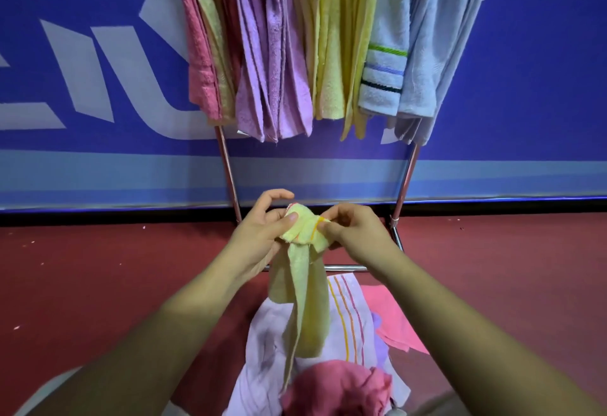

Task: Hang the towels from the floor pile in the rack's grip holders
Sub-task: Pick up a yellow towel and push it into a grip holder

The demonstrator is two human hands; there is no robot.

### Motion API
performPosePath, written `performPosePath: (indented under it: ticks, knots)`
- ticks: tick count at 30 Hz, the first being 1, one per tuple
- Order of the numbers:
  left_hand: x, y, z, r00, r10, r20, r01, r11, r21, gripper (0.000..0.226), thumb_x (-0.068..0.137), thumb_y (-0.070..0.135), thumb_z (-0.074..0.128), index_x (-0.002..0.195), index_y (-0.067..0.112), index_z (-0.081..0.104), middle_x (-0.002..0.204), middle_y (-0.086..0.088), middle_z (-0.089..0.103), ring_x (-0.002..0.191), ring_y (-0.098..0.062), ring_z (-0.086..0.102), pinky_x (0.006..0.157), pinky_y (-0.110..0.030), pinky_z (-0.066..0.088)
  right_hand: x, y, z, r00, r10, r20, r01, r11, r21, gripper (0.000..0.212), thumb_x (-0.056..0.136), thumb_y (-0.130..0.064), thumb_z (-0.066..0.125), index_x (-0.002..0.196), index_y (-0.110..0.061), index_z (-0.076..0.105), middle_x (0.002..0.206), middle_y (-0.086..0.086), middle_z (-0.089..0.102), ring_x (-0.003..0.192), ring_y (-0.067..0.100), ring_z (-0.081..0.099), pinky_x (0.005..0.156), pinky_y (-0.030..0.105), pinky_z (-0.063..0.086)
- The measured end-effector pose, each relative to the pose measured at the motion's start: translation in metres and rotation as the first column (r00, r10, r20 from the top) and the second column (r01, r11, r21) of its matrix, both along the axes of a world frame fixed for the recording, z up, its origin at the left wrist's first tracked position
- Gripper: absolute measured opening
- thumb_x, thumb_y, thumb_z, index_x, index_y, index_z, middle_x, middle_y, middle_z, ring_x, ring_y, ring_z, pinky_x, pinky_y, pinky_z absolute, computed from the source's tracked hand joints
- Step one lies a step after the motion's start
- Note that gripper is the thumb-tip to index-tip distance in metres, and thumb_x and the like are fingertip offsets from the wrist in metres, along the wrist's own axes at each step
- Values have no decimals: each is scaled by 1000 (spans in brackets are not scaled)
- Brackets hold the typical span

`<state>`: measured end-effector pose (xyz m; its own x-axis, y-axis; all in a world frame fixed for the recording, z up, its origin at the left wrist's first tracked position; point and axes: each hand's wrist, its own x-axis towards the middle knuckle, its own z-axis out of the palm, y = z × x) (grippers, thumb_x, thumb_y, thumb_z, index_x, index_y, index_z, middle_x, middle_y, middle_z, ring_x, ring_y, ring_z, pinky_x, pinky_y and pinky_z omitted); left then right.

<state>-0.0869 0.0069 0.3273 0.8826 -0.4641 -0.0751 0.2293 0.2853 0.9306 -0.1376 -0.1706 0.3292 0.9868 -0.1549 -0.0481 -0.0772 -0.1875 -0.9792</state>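
A pale yellow towel hangs bunched between both hands above the floor pile. My left hand grips its gathered top, thumb pressed on the cloth. My right hand pinches the same top edge from the right, near an orange stripe. Below lies the floor pile: a white towel with orange and pink stripes, a lilac one, a pink one and a dark pink one nearest me. The rack stands ahead with several towels hanging from it; its grip holders are out of view above.
On the rack hang pink, lilac, yellow, striped white and light blue towels. Its chrome legs and foot bar stand on a red floor. A blue wall banner lies behind.
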Motion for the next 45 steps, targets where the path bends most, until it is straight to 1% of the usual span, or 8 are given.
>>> performPosePath:
  ticks: [6, 14, 23, 26, 33, 37, 41, 45]
  knots:
    - [6, 5, -6, 914, -192, 358, 57, 933, 355, 39, 84, -3, 71, 120, 9, 63, 116, 0, 69, 107, -6, 64, 95, -19, 48, 6, -1, 1, 998, -57, -22, 60, 981, 183, 15, 95, -5, 61, 80, -7, 63, 71, 8, 67, 66, 19, 60, 67, 34, 51]
    - [6, 8, -2, 948, 40, 315, -142, 940, 310, 13, 96, 16, 62, 99, 18, 75, 99, -1, 73, 96, -12, 65, 97, -32, 48, -2, 2, 6, 995, 56, 82, -57, 998, 8, 32, 93, 6, 46, 98, -17, 67, 72, 6, 58, 65, 16, 49, 62, 26, 40]
    - [4, 5, 4, 954, 89, 288, -167, 950, 262, 14, 98, 12, 58, 85, 12, 62, 65, 0, 63, 56, -8, 56, 50, -22, 47, -5, 8, 7, 981, 181, 72, -167, 972, -166, 28, 79, -28, 82, 91, -13, 61, 77, -9, 59, 68, 5, 49, 65, 25, 41]
    - [4, 6, 4, 939, 83, 334, -177, 949, 263, 15, 97, 14, 59, 89, 2, 63, 73, 1, 63, 67, -9, 57, 64, -24, 48, -3, 8, 4, 974, 184, 133, -155, 967, -204, 14, 85, -19, 75, 85, -14, 62, 72, -5, 57, 64, 6, 46, 63, 28, 39]
    - [7, 5, 4, 959, 56, 277, -115, 973, 201, 30, 77, 34, 76, 76, 14, 53, 78, -16, 58, 72, -21, 54, 65, -32, 46, 5, 3, 6, 995, 73, 63, -88, 955, 283, 7, 85, -16, 65, 84, -10, 60, 60, -3, 50, 61, 13, 44, 63, 29, 36]
    - [9, 3, 6, 986, 64, 152, -59, 998, -38, 20, 88, -1, 64, 87, 12, 50, 75, -2, 62, 68, -9, 59, 64, -19, 52, 6, 5, 10, 999, 27, 27, -36, 910, 414, 7, 87, -10, 59, 92, -6, 61, 67, 1, 58, 63, 15, 50, 61, 30, 38]
    - [13, 4, 13, 967, 35, 253, -37, 999, 4, 16, 84, 1, 64, 92, 13, 57, 85, -1, 64, 77, -9, 61, 71, -19, 53, 4, 5, 17, 990, 85, 116, -99, 987, 125, 25, 91, -36, 69, 97, -12, 68, 82, -4, 68, 76, 8, 58, 72, 24, 45]
    - [15, 3, 20, 927, -14, 375, -36, 991, 126, 29, 81, 6, 67, 103, 15, 52, 84, 1, 64, 77, -9, 64, 69, -21, 53, 3, 7, 22, 975, 77, 207, -94, 993, 73, 19, 97, -18, 65, 86, -2, 66, 73, -1, 62, 68, 8, 52, 62, 18, 41]
